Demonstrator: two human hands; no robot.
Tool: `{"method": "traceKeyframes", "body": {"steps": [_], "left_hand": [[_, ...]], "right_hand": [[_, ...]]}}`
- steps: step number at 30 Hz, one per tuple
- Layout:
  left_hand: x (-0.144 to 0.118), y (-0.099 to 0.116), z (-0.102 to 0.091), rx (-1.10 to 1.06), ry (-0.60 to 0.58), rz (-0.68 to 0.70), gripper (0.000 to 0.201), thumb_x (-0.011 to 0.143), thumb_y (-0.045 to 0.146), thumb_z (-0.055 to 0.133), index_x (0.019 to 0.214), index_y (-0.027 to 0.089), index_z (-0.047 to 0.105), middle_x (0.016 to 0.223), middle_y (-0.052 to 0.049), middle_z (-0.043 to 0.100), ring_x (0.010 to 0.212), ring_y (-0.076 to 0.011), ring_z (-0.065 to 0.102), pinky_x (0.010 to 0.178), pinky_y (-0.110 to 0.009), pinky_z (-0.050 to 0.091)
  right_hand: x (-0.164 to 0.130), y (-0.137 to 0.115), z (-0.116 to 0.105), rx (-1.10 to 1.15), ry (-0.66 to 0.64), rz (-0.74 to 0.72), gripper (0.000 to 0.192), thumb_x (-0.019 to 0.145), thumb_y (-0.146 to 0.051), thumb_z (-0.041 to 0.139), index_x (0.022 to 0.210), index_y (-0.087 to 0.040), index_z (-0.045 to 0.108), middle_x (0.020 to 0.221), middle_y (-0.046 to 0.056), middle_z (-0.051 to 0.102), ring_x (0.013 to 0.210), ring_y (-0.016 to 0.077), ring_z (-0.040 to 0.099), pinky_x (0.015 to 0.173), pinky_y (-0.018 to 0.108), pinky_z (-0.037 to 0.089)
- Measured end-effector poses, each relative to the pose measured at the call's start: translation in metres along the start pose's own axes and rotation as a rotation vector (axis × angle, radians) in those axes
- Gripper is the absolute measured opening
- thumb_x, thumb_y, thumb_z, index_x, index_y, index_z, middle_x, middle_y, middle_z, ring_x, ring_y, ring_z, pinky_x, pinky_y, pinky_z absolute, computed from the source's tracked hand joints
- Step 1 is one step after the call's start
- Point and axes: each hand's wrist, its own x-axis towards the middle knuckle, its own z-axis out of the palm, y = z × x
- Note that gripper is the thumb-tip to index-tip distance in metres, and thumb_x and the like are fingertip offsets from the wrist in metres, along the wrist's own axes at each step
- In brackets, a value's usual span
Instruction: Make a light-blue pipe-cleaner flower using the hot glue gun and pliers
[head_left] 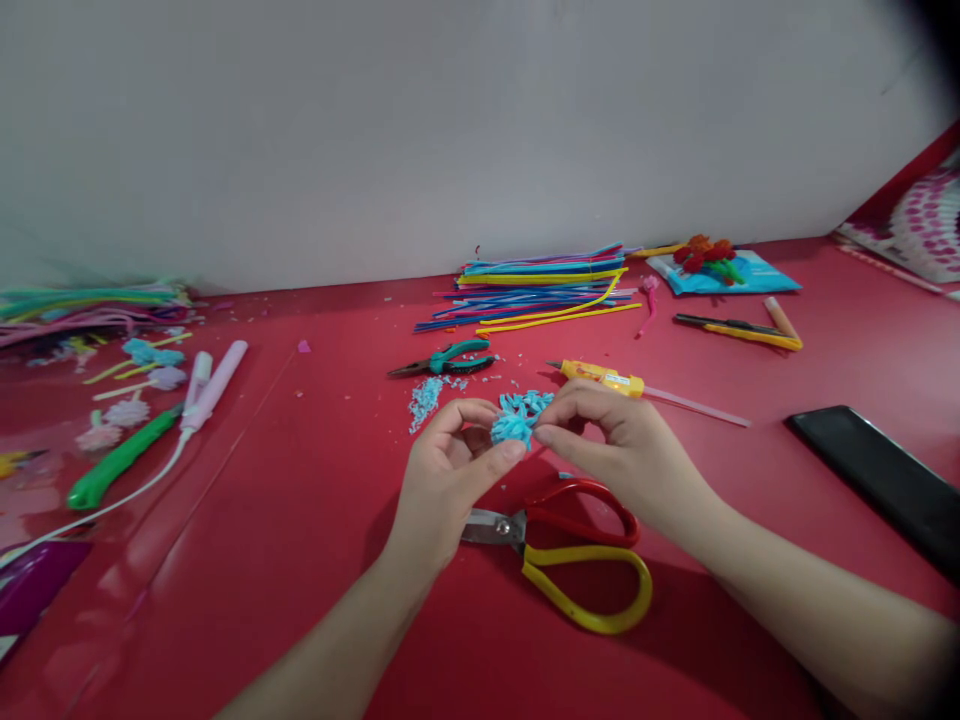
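Left fingers (466, 412) pinch blue fringed cluster (511, 430) | cluster at nine o'clock from right fingers (579, 403) (roundish, no clear long axis) | right pinch narrow, hold unclear | left hand (433, 480) nearer

Can't read any text here tbh, the small white label (619, 380) on the yellow pen-shaped plastic tool (581, 370) is too blurry.

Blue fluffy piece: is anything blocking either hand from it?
Nothing visible. The left hand holds the blue fluffy piece, and the right hand is at its edge; the scissors lie on the table, not between.
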Motion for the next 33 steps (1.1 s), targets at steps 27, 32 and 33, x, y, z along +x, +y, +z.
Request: {"method": "traceKeyframes", "body": {"steps": [27,32,33], "left_hand": [[-0.0006,0.002,0.0014,0.047,-0.009,0.025,0.022,0.066,0.019,0.079,0.08,0.02,0.063,0.085,0.0,0.063,0.076,-0.0131,0.058,0.073,-0.026,0.048],[-0.0007,0.0024,0.0,0.045,-0.041,0.091,0.022,0.067,0.016,0.078,0.083,0.021,0.064,0.093,0.0,0.061,0.079,-0.0125,0.058,0.072,-0.024,0.048],[-0.0006,0.0028,-0.0001,0.049,-0.055,0.12,0.022,0.067,0.015,0.077,0.084,0.021,0.064,0.095,-0.001,0.06,0.08,-0.0125,0.058,0.073,-0.024,0.048]], "right_hand": [[-0.0001,-0.0001,-0.0002,-0.008,-0.022,-0.015,0.013,0.084,-0.018,0.06,0.07,-0.02,0.061,0.075,-0.001,0.057,0.071,0.0132,0.054,0.069,0.029,0.045],[-0.0001,-0.0017,-0.0026,-0.014,-0.001,-0.061,0.013,0.083,-0.019,0.061,0.07,-0.02,0.06,0.074,-0.001,0.058,0.07,0.0132,0.054,0.066,0.029,0.044],[-0.0004,-0.0024,-0.0042,-0.028,0.017,-0.083,0.013,0.083,-0.019,0.06,0.07,-0.021,0.06,0.073,-0.001,0.058,0.07,0.0134,0.054,0.066,0.029,0.044]]}}
